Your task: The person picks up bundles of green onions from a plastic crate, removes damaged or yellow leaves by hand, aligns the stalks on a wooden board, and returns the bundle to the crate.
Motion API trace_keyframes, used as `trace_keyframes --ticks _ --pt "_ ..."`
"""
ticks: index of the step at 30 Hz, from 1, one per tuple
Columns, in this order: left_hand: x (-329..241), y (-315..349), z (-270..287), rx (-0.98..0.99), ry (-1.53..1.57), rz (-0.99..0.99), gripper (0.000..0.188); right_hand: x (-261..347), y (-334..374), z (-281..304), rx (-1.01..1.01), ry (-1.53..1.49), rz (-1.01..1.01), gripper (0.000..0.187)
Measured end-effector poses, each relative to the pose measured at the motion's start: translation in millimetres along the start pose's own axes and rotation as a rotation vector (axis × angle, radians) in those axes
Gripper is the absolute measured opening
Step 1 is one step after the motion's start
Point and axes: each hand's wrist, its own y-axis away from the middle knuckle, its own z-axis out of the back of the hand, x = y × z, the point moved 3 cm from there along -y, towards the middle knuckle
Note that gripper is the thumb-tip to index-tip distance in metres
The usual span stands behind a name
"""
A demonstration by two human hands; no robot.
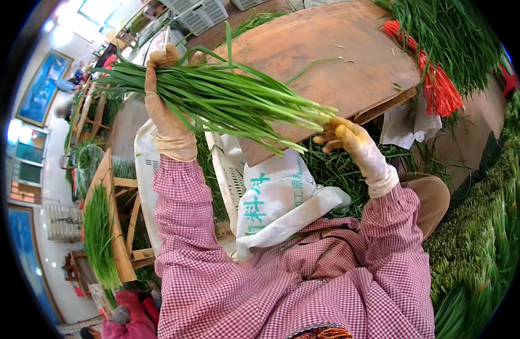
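A bunch of long green stalks (231,93) is gripped near its leafy end by the gloved left hand (160,59), its pale stem ends pointed toward the right hand (350,139). The right hand, also gloved, is held open with fingers loosely bent, just beside those stem ends; whether they are touched cannot be told. Beyond the hands, a brown wooden desk (322,45) is seen, with red ties (441,85) and a heap of green stalks (452,39) placed beyond and right of the right hand. Below and between the hands, a white sack (277,195) is spread.
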Motion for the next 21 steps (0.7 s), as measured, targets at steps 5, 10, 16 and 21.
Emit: trace_keyframes --ticks 5,10,16,21 --pt "9.4 3.0 -13.5 0.040 -0.086 0.047 0.018 20.4 -21.5 -3.9 -0.142 0.069 0.152 0.032" --pt "0.9 1.9 -2.6 -0.026 -0.104 0.192 0.016 22.6 -22.9 14.8 -0.164 -0.061 0.341 0.023" --pt "4.6 -2.4 -4.5 0.065 -0.141 0.203 0.020 17.5 -10.5 32.7 -0.220 0.216 0.022 0.019" --pt "7.4 -3.1 -12.5 0.042 -0.157 0.251 0.014 42.5 -15.5 18.6 -0.198 0.479 0.251 0.034"
